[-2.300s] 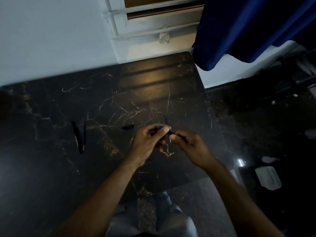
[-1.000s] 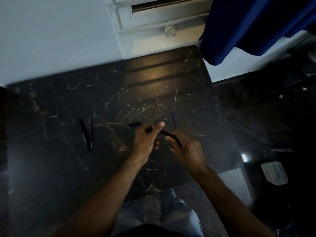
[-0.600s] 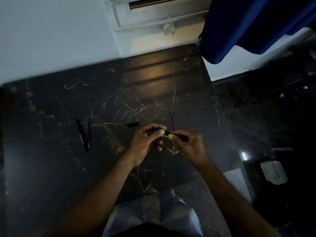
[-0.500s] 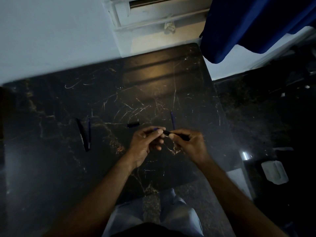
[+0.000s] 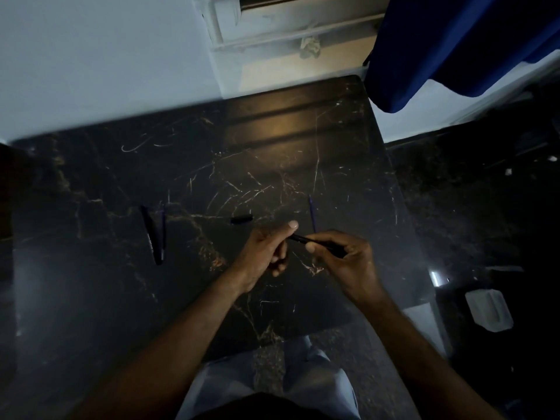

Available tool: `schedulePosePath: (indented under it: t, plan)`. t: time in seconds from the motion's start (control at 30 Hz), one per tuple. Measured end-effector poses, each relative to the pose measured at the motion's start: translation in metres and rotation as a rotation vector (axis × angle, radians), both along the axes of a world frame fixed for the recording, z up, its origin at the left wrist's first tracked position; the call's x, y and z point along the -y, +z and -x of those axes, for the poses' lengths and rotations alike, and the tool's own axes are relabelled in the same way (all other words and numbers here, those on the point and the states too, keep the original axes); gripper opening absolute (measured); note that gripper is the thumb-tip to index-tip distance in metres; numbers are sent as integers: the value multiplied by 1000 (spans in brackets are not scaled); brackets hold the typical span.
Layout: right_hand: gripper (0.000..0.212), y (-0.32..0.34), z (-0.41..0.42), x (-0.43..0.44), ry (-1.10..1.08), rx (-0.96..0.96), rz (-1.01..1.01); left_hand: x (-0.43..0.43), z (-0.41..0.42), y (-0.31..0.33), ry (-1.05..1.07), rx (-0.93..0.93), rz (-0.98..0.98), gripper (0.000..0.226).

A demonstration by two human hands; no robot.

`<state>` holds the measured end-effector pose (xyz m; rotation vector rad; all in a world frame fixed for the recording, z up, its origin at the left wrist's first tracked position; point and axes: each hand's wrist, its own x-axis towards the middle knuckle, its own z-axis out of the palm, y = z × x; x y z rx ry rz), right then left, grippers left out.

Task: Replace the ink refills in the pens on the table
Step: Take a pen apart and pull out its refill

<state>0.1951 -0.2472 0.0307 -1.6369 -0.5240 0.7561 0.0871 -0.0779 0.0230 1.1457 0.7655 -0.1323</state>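
A black pen barrel [image 5: 318, 244] is held level above the dark marble table [image 5: 181, 177]. My right hand [image 5: 345, 262] grips its right part. My left hand [image 5: 266, 253] closes around its left tip, thumb raised. A thin blue refill [image 5: 312, 213] lies on the table just behind my hands. A short black pen cap [image 5: 241, 219] lies to the left of it. Farther left a whole black pen [image 5: 150, 234] lies beside another blue refill [image 5: 163, 231].
The table's right edge [image 5: 403, 225] drops to a dark floor, where a white container [image 5: 489, 310] stands. A blue curtain [image 5: 454, 43] hangs at the back right. A white wall and a window frame [image 5: 288, 28] border the table's far side.
My hands have kept working the pen barrel between them. The blue tip seen at my left fingers half a second ago is now hidden, and my left thumb has lifted.
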Motion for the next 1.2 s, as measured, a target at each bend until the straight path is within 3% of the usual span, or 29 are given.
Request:
schedulePosePath:
  t: [0.1, 0.2, 0.3, 0.5, 0.63, 0.77, 0.83, 0.97, 1.2]
  plan:
    - [11, 3, 4, -1, -20, -66, 8, -3, 5, 2, 73, 107, 75, 24]
    - [11, 2, 8, -3, -71, -116, 12, 0, 10, 1, 191, 151, 154, 23]
    - [11, 0, 14, -8, -91, -129, 16, 7, 12, 0, 275, 99, 87, 16]
    - [14, -6, 20, -7, -66, -9, 50, 24, 9, -2, 366, -15, -1, 39]
    - [16, -5, 31, -3, -14, 104, 86, 19, 16, -4, 270, -119, 1, 51]
    - [16, -4, 40, -2, -69, 59, 69, 9, 29, 0, 209, 17, 169, 21]
    - [14, -3, 42, -5, -97, 40, 51, 7, 34, 1, 256, 89, 271, 21]
    - [16, 0, 45, -10, -107, 8, 55, 13, 35, 0, 338, 29, 145, 17]
    - [18, 5, 41, -4, -49, 125, 67, 24, 20, -3, 364, -72, -61, 36]
